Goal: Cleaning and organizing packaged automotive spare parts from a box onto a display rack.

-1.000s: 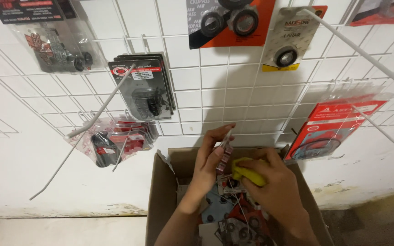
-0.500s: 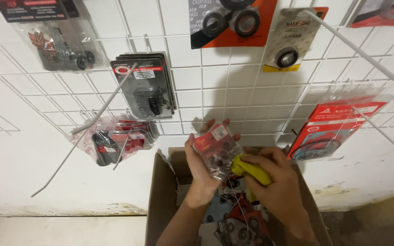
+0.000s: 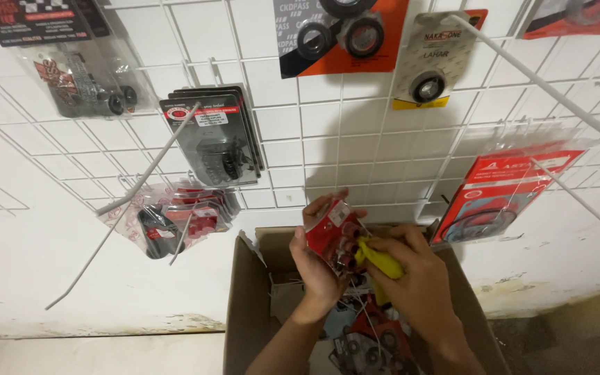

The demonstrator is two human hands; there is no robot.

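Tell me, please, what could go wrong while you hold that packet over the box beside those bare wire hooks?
The long bare hook juts out near the left hand; an arm could snag it. The small clear packet is pinched over the open cardboard box and could slip among the packets there. The right hand also grips a yellow item, weakening its hold.

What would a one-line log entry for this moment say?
left hand: holds small red-and-clear plastic parts packet | right hand: holds yellow cloth against packet | below: open brown cardboard box
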